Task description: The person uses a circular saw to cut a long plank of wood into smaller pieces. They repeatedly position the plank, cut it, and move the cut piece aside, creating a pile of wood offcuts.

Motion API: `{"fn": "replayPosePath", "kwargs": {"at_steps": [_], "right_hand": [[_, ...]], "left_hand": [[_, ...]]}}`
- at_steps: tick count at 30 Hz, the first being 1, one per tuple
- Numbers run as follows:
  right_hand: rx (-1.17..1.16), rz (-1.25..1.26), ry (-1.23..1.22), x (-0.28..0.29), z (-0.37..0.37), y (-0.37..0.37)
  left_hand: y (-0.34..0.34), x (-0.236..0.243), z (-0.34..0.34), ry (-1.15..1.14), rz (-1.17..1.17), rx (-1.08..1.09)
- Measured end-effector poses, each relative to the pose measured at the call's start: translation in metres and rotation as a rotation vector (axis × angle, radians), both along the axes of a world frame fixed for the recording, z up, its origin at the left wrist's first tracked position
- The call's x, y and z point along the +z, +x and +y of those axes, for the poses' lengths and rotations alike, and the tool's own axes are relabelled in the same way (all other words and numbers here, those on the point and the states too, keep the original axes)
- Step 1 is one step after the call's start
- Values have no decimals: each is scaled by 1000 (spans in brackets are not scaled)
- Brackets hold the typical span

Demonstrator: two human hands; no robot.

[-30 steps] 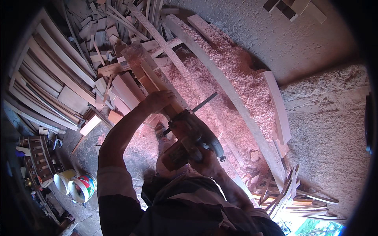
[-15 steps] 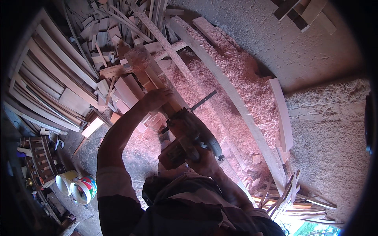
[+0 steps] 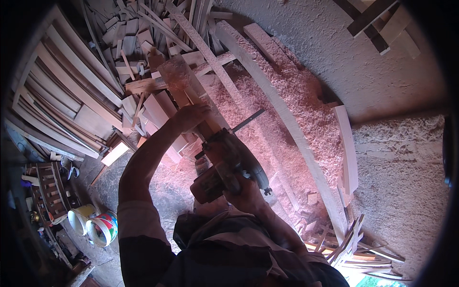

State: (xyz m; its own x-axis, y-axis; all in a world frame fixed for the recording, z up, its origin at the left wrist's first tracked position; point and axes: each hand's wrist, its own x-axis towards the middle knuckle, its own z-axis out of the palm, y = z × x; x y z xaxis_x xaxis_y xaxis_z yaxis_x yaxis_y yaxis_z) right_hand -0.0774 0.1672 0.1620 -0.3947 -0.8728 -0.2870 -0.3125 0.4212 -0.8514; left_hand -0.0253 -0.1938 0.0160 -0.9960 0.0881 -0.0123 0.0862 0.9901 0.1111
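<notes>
Near the middle of the head view, my right hand (image 3: 242, 192) is closed round the rear handle of a dark hand-held circular saw (image 3: 229, 162). Its motor sticks out to the left, and a thin metal bar (image 3: 247, 120) crosses its front end. The saw rests at the near end of a long wooden board (image 3: 209, 128) that slants away to the upper left. My left hand (image 3: 192, 117) grips this board just ahead of the saw, fingers curled over it. The blade is hidden under the housing, and the board's far end is blurred.
Wood shavings (image 3: 301, 110) cover the ground to the right, around a long curved plank (image 3: 282, 110). Curved boards (image 3: 71, 71) lean at the left, and offcuts (image 3: 131, 36) pile up at the back. Two buckets (image 3: 99, 231) stand at the lower left, with thin strips (image 3: 354, 239) at the lower right.
The surroundings have shifted slightly right and down in the picture. Both hands keep their holds, and the saw stays nearly in the same place on the board.
</notes>
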Motion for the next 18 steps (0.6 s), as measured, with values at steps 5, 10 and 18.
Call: {"fn": "replayPosePath", "kwargs": {"at_steps": [5,10,18], "right_hand": [[-14,-32,12,1,-23,-1],[-2,-3,23,-1,-41,-3],[-11,15,4,-3,-75,-5]], "left_hand": [[-1,0,-22,44,21,-4],[-3,-1,-41,22,57,-15],[-4,6,-73,64,35,9]]}}
